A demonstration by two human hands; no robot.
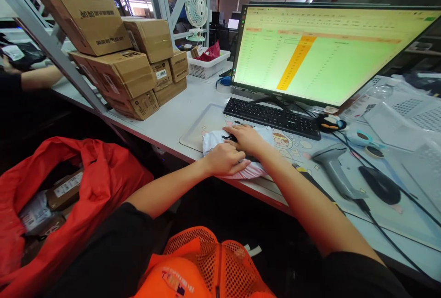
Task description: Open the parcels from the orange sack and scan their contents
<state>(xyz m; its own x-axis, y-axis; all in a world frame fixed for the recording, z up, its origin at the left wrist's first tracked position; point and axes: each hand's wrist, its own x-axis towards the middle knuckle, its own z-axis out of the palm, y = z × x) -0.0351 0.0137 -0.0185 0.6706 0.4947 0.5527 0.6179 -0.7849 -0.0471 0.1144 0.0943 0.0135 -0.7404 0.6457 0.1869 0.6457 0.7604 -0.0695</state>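
Both my hands rest on a soft white plastic parcel (212,140) with a pink striped edge, lying on a desk mat near the table's front edge. My left hand (225,160) lies on the near side of the parcel, fingers curled together and pressing down. My right hand (245,138) lies flat on top of it, fingers stretched toward the left, covering a dark patch on the parcel. A black keyboard (272,116) sits just beyond the parcel, under a monitor (324,54) showing a green and orange spreadsheet.
Stacked cardboard boxes (120,64) stand at the left on the white table (172,123). A grey barcode scanner (332,167) and black mouse (381,185) lie at right. A red bag (93,183) with parcels is at lower left. Another person's arm (37,78) shows at far left.
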